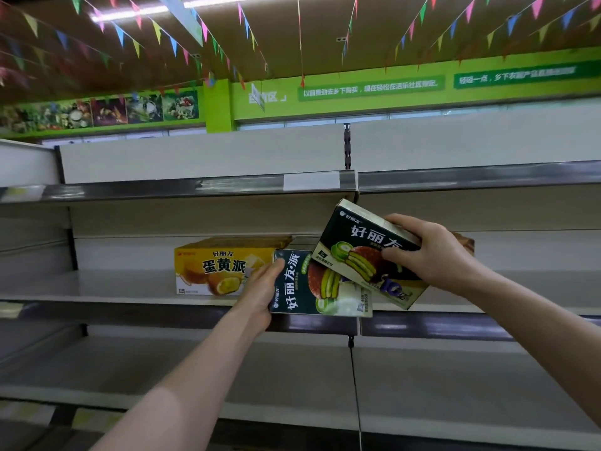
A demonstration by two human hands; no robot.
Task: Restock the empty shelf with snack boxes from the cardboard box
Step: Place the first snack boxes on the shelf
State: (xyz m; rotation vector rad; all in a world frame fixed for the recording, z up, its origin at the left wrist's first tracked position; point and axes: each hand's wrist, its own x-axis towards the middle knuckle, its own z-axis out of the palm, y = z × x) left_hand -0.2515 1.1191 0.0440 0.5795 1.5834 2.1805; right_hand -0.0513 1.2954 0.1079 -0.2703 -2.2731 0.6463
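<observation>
- Both grips hold boxes. The right hand point(435, 252) curls over the upper edge of a tilted green box point(364, 252), thumb on its front, and keeps it above the shelf.
- The left hand point(260, 288) clasps the side of an upright green box point(312, 288), low at the shelf's front lip. Whether it rests there I cannot tell. The tilted box partly overlaps it.
- The middle shelf point(97, 284) carries a yellow box point(221, 265), just beside the left hand.
- Step, as I judge it: setting both green boxes right of the yellow one.
- Next move: slide the upright box back, then level the tilted one and stand it alongside.
- No cardboard box is in view.
</observation>
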